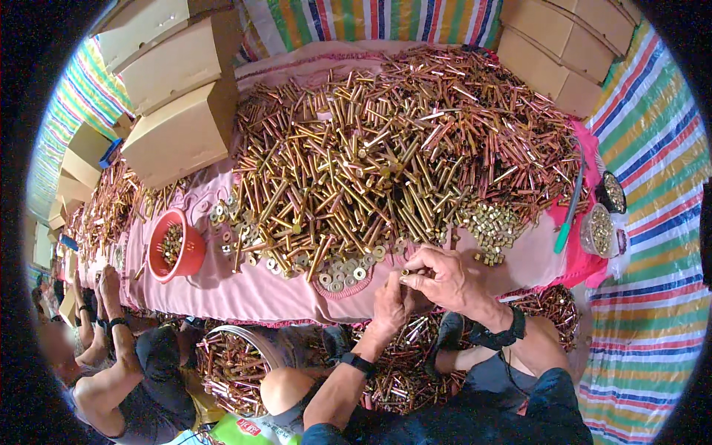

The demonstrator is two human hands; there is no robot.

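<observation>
One small brass-coloured piece is gripped, near the washers, by the left hand's and right hand's fingers.

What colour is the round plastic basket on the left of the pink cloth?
Orange-red; the basket shows best in the head view.

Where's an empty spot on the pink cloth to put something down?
There's bare pink cloth between the pile of nuts and the green-handled tool, and toward the front edge between the red basket and the loose washers. The middle is crowded with heaped bolts.
</observation>
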